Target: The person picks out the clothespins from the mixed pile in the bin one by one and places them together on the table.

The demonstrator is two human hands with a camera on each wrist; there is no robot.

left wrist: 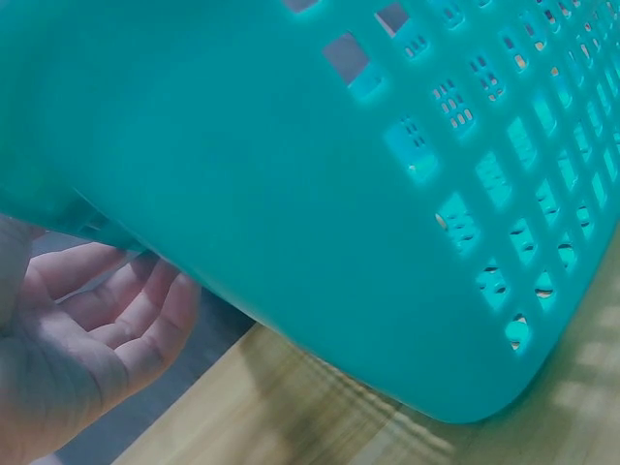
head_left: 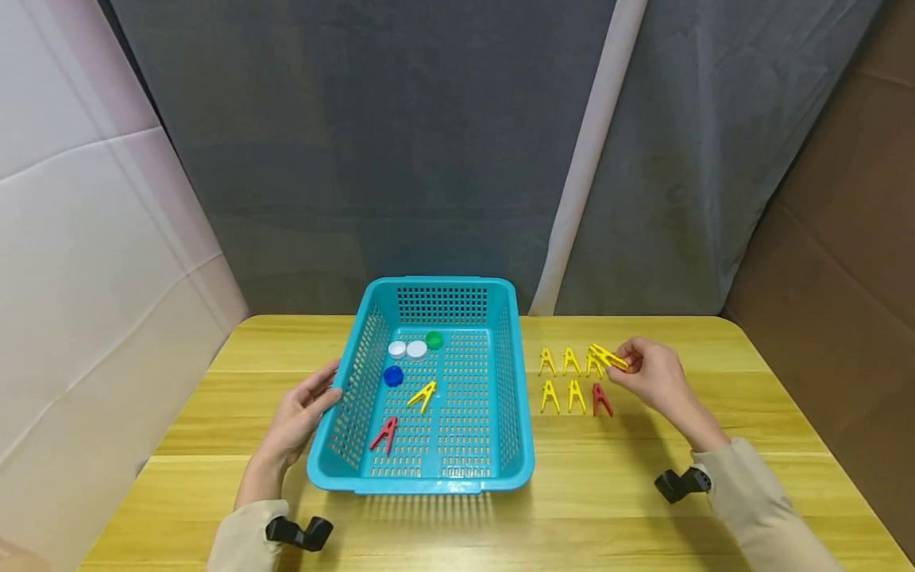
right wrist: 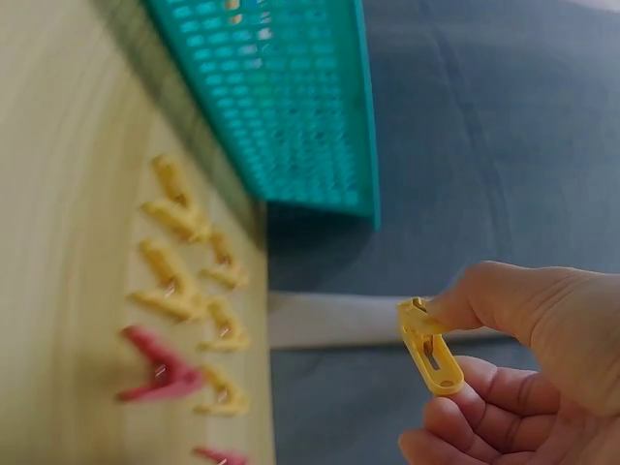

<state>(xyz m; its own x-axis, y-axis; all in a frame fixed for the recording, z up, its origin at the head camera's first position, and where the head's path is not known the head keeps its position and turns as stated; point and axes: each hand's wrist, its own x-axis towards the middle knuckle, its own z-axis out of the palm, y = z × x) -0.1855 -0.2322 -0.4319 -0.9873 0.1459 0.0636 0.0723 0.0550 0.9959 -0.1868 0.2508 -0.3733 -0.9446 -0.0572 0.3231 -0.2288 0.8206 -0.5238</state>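
My left hand (head_left: 296, 421) grips the left rim of a turquoise plastic basket (head_left: 524, 381). In the left wrist view, the fingers of that hand (left wrist: 107, 329) curl under the rim. Between thumb and fingers, my right hand (head_left: 654, 377) pinches a yellow clothespin (head_left: 610, 358), raised above the table on the right. The right wrist view shows this clothespin (right wrist: 432, 351) from close up, thumb on one end. Two rows of clothespins lie below it, several yellow ones (head_left: 576, 396) and a red clothespin (head_left: 602, 400); another red clothespin (right wrist: 221, 455) shows at the right wrist view's bottom edge.
Inside the basket lie two white caps (head_left: 417, 350), a green cap (head_left: 434, 340), a blue cap (head_left: 393, 376), a yellow clothespin (head_left: 423, 396) and a red clothespin (head_left: 384, 434). A grey curtain (head_left: 429, 159) hangs behind the wooden table (head_left: 608, 500).
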